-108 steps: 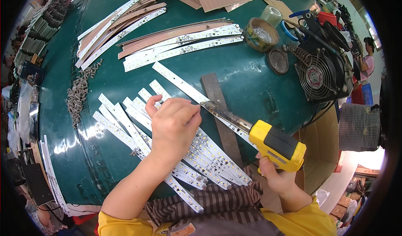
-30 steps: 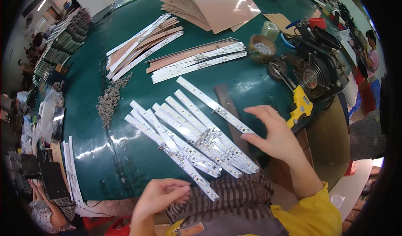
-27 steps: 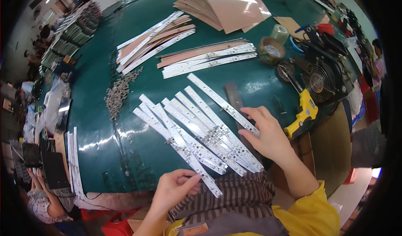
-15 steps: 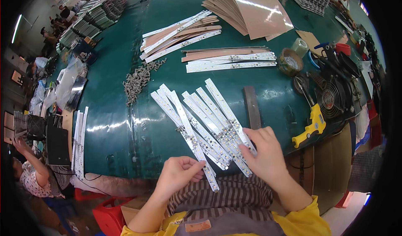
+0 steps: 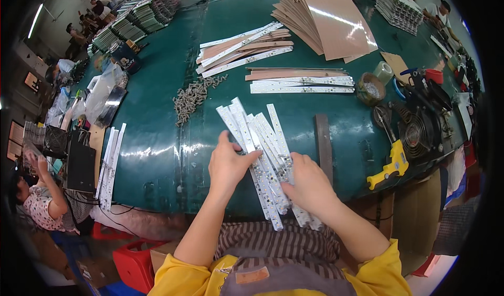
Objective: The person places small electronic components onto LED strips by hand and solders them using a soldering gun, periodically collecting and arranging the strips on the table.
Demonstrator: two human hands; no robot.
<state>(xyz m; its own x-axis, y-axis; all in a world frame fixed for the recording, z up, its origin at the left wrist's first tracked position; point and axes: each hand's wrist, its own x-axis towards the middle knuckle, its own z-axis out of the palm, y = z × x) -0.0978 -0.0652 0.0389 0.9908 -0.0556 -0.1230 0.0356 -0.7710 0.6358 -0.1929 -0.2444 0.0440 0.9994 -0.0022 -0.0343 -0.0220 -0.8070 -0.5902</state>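
Observation:
A bunch of white LED circuit strips [image 5: 268, 183], dotted with small chips, lies fanned on the green table in front of me, its near ends reaching past the table edge. My left hand [image 5: 228, 162] is closed on the left side of the bunch, thumb over the top strips and fingers at the outer edge. On the right side, my right hand [image 5: 310, 183] grips the strips, thumb lying on top; its other fingers are partly hidden. The strips are drawn close together in the middle and splay at the far end. A dark bar [image 5: 323, 146] lies just right of them.
Farther back are strip stacks [image 5: 244, 49] with brown boards, another row [image 5: 302, 83] and a heap of small grey parts [image 5: 191, 99]. A yellow soldering gun [image 5: 391, 164] and a fan [image 5: 415, 130] sit right. More strips [image 5: 111, 167] lie left; co-workers sit at both sides.
My left hand has moved up from the strips' near ends to their left side. The strips are squeezed closer together than before. The view has shifted slightly.

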